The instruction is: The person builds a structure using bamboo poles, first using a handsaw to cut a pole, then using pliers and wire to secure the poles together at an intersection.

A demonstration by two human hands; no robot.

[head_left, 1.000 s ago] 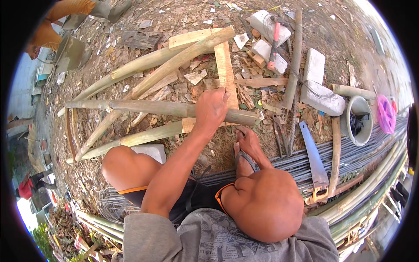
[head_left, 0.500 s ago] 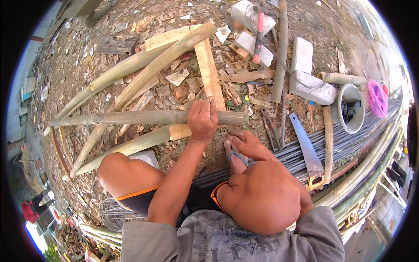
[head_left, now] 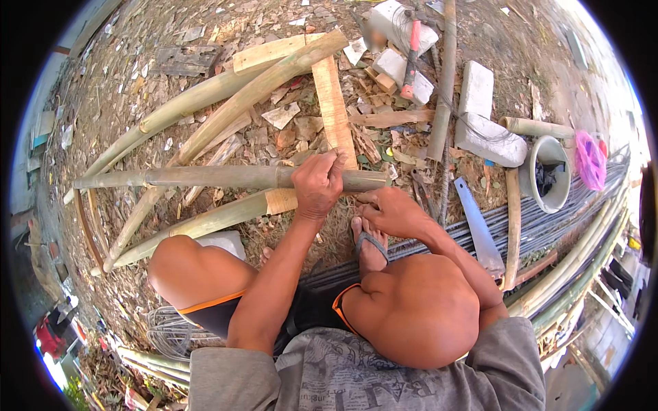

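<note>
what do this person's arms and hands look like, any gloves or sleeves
The left grip and right grip are bare human hands, without gloves. Both forearms are uncovered, and no watch or bracelet shows at either wrist. Loose grey short sleeves cover the upper arms, part of a grey shirt with dark print in front.

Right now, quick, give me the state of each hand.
Left hand: closed on the bamboo pole, near one end.
Right hand: fingers curled, close to that same end; whether it holds anything cannot be told.
</note>
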